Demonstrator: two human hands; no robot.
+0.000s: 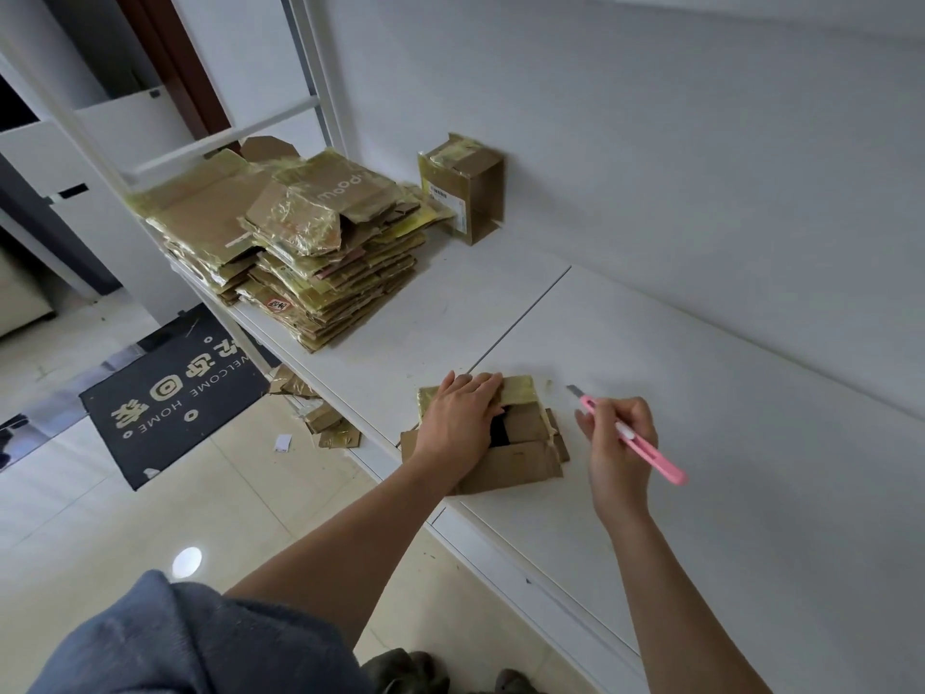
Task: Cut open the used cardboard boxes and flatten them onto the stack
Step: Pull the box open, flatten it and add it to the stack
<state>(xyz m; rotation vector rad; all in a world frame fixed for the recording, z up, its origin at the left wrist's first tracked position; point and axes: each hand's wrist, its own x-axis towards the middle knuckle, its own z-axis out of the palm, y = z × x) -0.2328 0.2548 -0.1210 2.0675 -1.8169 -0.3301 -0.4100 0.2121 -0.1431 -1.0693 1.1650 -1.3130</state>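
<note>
White wall and a white table point(701, 393) fill most of the view, with pale floor tiles to the left. On the table, the left hand point(463, 418) lies flat with straight fingers pressing down on a small cut-open cardboard box point(520, 443), which lies near the table's front edge with its flaps spread and yellowish tape on its far side. Just to the right of the box, the right hand point(618, 443) hovers above the table with its fingers curled round a pink utility knife point(633, 438), the short blade pointing up and left, clear of the cardboard. Farther back and to the left, a tall stack point(310, 252) of flattened taped boxes sits on the table. Beside it, against the wall, an uncut box point(463, 187) stands upright. Cardboard scraps point(325, 418) lie on the floor below the table edge, near a dark doormat point(170, 393) with pale lettering.
</note>
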